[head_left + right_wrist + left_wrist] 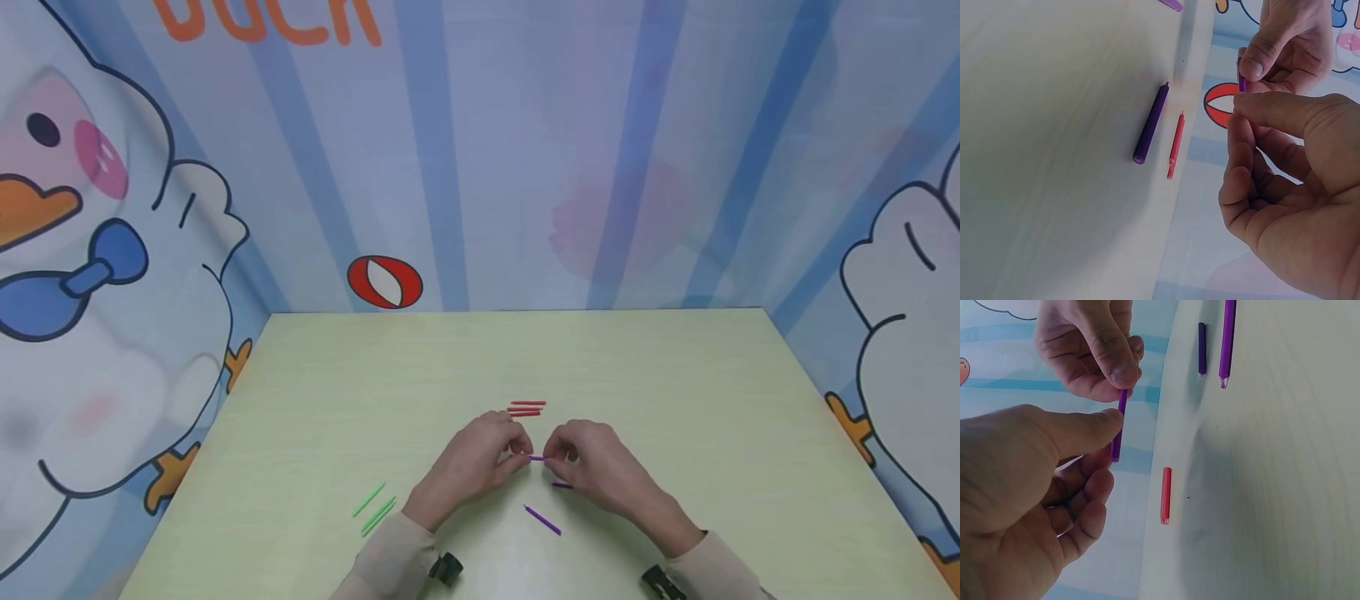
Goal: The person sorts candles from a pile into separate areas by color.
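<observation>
A thin purple candle (536,457) is held level between both hands above the table. My left hand (480,454) pinches one end between thumb and fingertips. At the other end, thumb and fingertips of my right hand (600,467) pinch it too. In the left wrist view, the end of the held candle (1115,447) sticks out past the left thumb. Another purple candle (542,520) lies slanted on the table nearer the body. A darker-looking purple candle (562,485) lies under the right hand, which partly covers it in the head view.
Red candles (528,403) lie side by side just beyond the hands. Green candles (368,500) lie slanted to the left of the left forearm. The pale table (645,358) ends at a cartoon-printed backdrop (510,167) at the back and sides.
</observation>
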Action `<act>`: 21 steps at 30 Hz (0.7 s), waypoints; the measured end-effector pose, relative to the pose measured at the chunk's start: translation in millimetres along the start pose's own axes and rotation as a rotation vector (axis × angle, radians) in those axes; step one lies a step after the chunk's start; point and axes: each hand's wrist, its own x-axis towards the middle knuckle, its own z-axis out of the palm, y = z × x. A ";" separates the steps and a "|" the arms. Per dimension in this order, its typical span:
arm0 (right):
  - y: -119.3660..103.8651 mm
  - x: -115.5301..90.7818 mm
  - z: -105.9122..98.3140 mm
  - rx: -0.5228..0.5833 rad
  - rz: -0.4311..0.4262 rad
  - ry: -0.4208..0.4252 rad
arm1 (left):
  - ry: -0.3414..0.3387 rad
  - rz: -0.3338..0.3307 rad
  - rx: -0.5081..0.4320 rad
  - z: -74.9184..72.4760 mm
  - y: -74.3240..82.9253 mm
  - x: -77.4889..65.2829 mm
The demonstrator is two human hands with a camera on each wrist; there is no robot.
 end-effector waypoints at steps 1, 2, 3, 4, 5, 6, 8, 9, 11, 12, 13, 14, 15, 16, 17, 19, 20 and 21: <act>-0.4 -0.3 -0.7 0.003 0.015 -0.005 | 0.008 -0.007 0.001 -0.1 -0.3 -0.6; -0.5 -0.7 -1.7 0.005 0.035 -0.007 | 0.019 -0.011 0.000 -0.5 -0.7 -1.2; -0.2 -1.4 -3.0 0.007 0.056 -0.008 | 0.027 -0.014 -0.004 -1.0 -1.1 -1.9; 0.6 -2.5 -4.7 0.007 0.076 -0.006 | 0.034 -0.019 -0.009 -1.6 -1.5 -2.7; 2.0 -4.1 -6.6 0.007 0.097 -0.002 | 0.038 -0.018 -0.014 -2.2 -1.9 -3.3; 4.0 -5.9 -9.0 0.003 0.117 0.006 | 0.036 -0.021 -0.019 -2.3 -2.5 -4.2; 10.3 -10.9 -14.7 -0.005 0.151 0.038 | 0.015 -0.017 -0.029 -1.8 -3.4 -5.3; 14.1 -14.1 -17.9 -0.010 0.161 0.057 | -0.002 -0.017 -0.039 -1.0 -3.9 -6.3; 22.6 -20.9 -24.8 -0.024 0.179 0.098 | -0.039 -0.011 -0.062 1.8 -5.5 -8.4; 27.3 -24.3 -28.4 -0.031 0.185 0.119 | -0.060 -0.011 -0.074 3.5 -6.3 -9.8; 32.1 -28.0 -32.2 -0.035 0.193 0.139 | -0.076 -0.004 -0.084 5.3 -7.0 -11.2; 36.6 -31.9 -36.4 -0.042 0.205 0.157 | -0.088 0.005 -0.094 7.2 -7.7 -12.6; 41.4 -35.8 -40.5 -0.049 0.219 0.174 | -0.101 0.010 -0.105 8.9 -8.2 -14.0; 46.2 -40.0 -44.7 -0.055 0.235 0.190 | -0.111 0.021 -0.113 10.4 -8.8 -15.2; 51.0 -44.2 -48.9 -0.059 0.255 0.205 | -0.121 0.031 -0.118 12.0 -9.0 -16.3; 60.3 -53.1 -57.2 -0.060 0.301 0.231 | -0.140 0.050 -0.116 14.8 -9.3 -18.2; 64.9 -57.6 -61.0 -0.060 0.328 0.242 | -0.150 0.056 -0.118 15.8 -9.3 -19.0; 69.4 -61.9 -64.4 -0.062 0.351 0.255 | -0.161 0.059 -0.121 16.8 -9.2 -19.6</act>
